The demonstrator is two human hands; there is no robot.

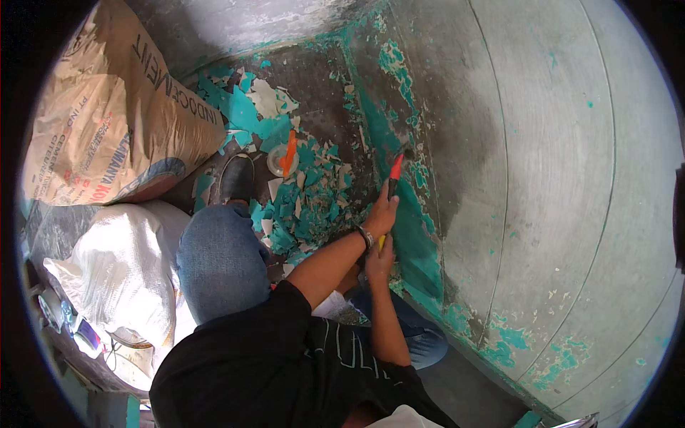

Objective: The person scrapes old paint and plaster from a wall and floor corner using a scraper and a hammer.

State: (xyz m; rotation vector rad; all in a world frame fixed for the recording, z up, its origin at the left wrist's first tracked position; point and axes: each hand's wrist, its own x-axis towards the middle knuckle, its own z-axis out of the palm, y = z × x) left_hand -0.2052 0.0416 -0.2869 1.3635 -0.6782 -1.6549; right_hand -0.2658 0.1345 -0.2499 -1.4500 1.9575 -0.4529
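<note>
My left hand (383, 212), with a bracelet at the wrist, is closed around a long-handled tool (395, 170) with a red neck and a black grip. Its small dark head meets the wall near the lower edge; whether it is a scraper or another tool is not clear. Behind it, my right hand (379, 261) closes on the tool's yellow rear end. Green paint (414, 246) still covers a strip along the wall's base, with patchy, flaked edges. Grey surface shows on the wall (542, 164) above it.
Green and whitish paint flakes (310, 203) litter the floor. Among them lies an orange-handled object (289, 153) on a round, pale lid or container (277, 162). A large brown paper cement sack (121, 107) and a white woven sack (125, 264) stand at left, beside my shoe (237, 177).
</note>
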